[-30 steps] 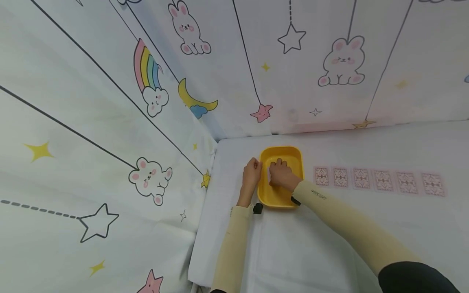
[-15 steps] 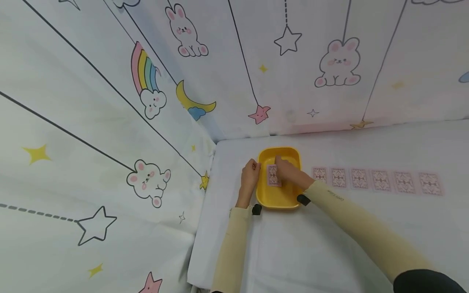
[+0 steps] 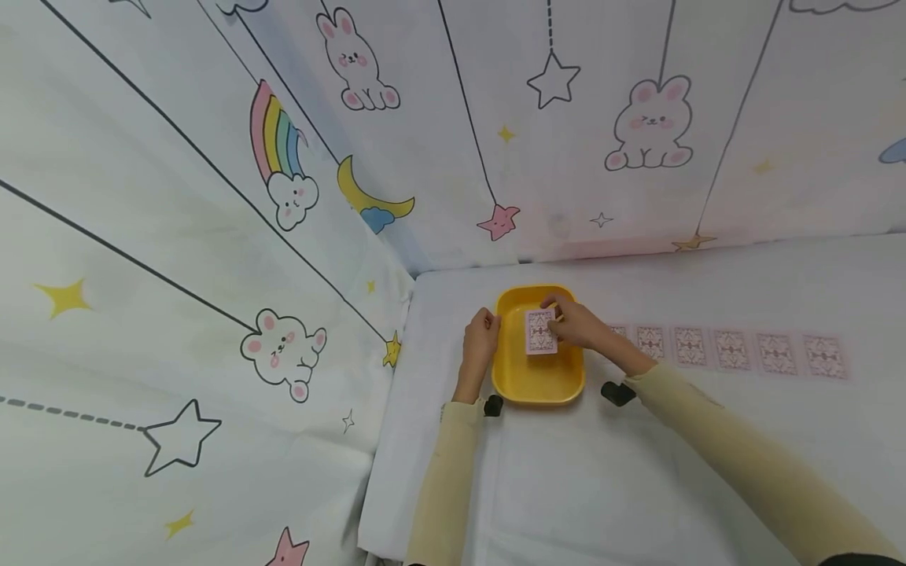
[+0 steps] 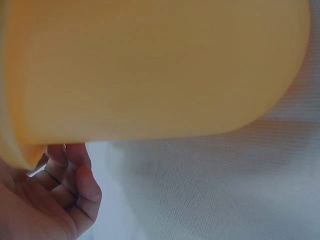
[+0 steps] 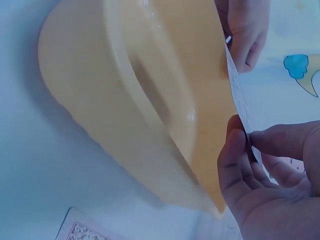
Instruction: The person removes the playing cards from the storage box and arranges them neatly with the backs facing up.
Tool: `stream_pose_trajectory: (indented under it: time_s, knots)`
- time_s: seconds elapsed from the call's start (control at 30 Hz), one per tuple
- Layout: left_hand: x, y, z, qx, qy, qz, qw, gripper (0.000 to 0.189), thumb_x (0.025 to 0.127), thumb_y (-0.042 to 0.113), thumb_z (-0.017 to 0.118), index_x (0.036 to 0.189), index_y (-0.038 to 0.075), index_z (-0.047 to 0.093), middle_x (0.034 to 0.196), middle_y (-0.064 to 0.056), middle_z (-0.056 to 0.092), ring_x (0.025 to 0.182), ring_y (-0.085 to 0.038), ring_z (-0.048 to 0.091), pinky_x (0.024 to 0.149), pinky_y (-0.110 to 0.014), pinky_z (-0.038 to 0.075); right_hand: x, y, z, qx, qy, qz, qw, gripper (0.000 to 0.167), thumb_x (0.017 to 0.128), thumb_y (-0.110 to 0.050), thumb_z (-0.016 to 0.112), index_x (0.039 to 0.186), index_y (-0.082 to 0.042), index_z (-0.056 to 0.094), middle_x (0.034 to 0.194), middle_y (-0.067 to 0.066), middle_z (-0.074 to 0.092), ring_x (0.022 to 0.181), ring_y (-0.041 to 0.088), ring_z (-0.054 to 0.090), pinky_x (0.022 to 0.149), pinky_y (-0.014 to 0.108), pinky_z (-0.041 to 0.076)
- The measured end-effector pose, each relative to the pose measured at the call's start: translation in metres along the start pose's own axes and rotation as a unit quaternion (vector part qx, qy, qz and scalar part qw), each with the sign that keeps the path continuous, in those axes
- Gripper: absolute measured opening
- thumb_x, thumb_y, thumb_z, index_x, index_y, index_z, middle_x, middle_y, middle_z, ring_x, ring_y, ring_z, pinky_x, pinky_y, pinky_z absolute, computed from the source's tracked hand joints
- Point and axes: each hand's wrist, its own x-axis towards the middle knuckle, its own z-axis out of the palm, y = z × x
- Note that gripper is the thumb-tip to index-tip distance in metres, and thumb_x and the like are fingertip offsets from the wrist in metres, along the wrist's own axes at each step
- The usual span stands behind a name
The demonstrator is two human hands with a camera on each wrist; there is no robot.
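In the head view a yellow plastic tray (image 3: pixel 535 384) stands on the white cloth. My left hand (image 3: pixel 480 336) holds its left rim; in the left wrist view the fingers (image 4: pixel 88 192) curl beside the tray wall (image 4: pixel 155 70). Over the tray my right hand (image 3: pixel 579 325) pinches a playing card (image 3: pixel 539 333) by its right edge, the red-patterned back facing up. The right wrist view has this card (image 5: pixel 237 92) almost edge-on between thumb and fingers.
A row of several face-down playing cards (image 3: pixel 690 347) extends to the right of the tray, the nearest one partly behind the right forearm. White sheets with rabbit and star prints (image 3: pixel 651 126) rise at the back and left of the white-covered table (image 3: pixel 587 472).
The right hand has brought the card up from the tray's inside and shifted right with it, its patterned back coming into view. The left hand stays at the rim.
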Motion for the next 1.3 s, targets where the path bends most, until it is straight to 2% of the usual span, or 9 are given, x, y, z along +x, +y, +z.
stream_pose_trajectory:
  time_s: [0.23, 0.5, 0.63, 0.87, 1.07, 1.3]
  knots:
    - [-0.001, 0.000, -0.001, -0.008, -0.004, 0.001, 1.0000, 0.023, 0.105, 0.031, 0.053, 0.094, 0.011, 0.052, 0.072, 0.000, 0.045, 0.059, -0.012, 0.042, 0.052, -0.023, 0.034, -0.013, 0.010, -0.014, 0.025, 0.031, -0.023, 0.9990, 0.042, 0.102, -0.010, 0.053, 0.142, -0.003, 0.043, 0.125, 0.025, 0.057, 0.103, 0.031, 0.063, 0.085, 0.039, 0.059]
    - [-0.002, 0.002, 0.000, -0.012, -0.003, 0.008, 0.9999, 0.022, 0.105, 0.030, 0.053, 0.094, 0.010, 0.052, 0.071, 0.000, 0.045, 0.058, -0.011, 0.042, 0.051, -0.022, 0.034, -0.028, 0.024, -0.023, 0.041, 0.058, -0.001, 0.9975, 0.043, 0.103, -0.013, 0.054, 0.143, -0.005, 0.041, 0.123, 0.027, 0.059, 0.098, 0.032, 0.068, 0.093, 0.050, 0.055]
    - [-0.004, 0.002, -0.001, -0.019, -0.003, 0.009, 0.9998, 0.022, 0.105, 0.029, 0.054, 0.094, 0.010, 0.053, 0.072, -0.002, 0.048, 0.058, -0.013, 0.043, 0.052, -0.023, 0.035, -0.035, 0.033, -0.027, 0.045, 0.067, 0.016, 0.9966, 0.043, 0.103, -0.013, 0.054, 0.143, -0.007, 0.041, 0.123, 0.026, 0.058, 0.097, 0.031, 0.067, 0.093, 0.049, 0.055]
    - [-0.005, 0.001, 0.000, -0.012, -0.001, 0.010, 0.9999, 0.023, 0.106, 0.031, 0.052, 0.096, 0.010, 0.053, 0.073, -0.001, 0.047, 0.058, -0.012, 0.042, 0.051, -0.023, 0.034, -0.049, 0.049, -0.041, 0.031, 0.088, 0.007, 0.9956, 0.043, 0.103, -0.014, 0.053, 0.144, -0.006, 0.041, 0.121, 0.027, 0.060, 0.095, 0.030, 0.066, 0.088, 0.045, 0.058]
    - [-0.003, 0.000, 0.001, -0.008, -0.003, 0.012, 0.9999, 0.022, 0.106, 0.030, 0.052, 0.096, 0.010, 0.053, 0.073, -0.001, 0.048, 0.058, -0.012, 0.043, 0.051, -0.023, 0.035, -0.062, 0.055, -0.051, 0.023, 0.102, 0.009, 0.9945, 0.045, 0.104, -0.016, 0.051, 0.146, -0.004, 0.038, 0.127, 0.030, 0.056, 0.103, 0.037, 0.065, 0.093, 0.052, 0.055]
    - [-0.002, -0.001, 0.000, -0.014, -0.005, 0.007, 0.9999, 0.022, 0.106, 0.030, 0.052, 0.096, 0.010, 0.053, 0.072, 0.000, 0.045, 0.058, -0.012, 0.041, 0.051, -0.023, 0.034, -0.071, 0.066, -0.059, 0.026, 0.107, 0.019, 0.9937, 0.047, 0.104, -0.017, 0.051, 0.147, -0.005, 0.037, 0.129, 0.029, 0.053, 0.104, 0.038, 0.066, 0.094, 0.051, 0.054]
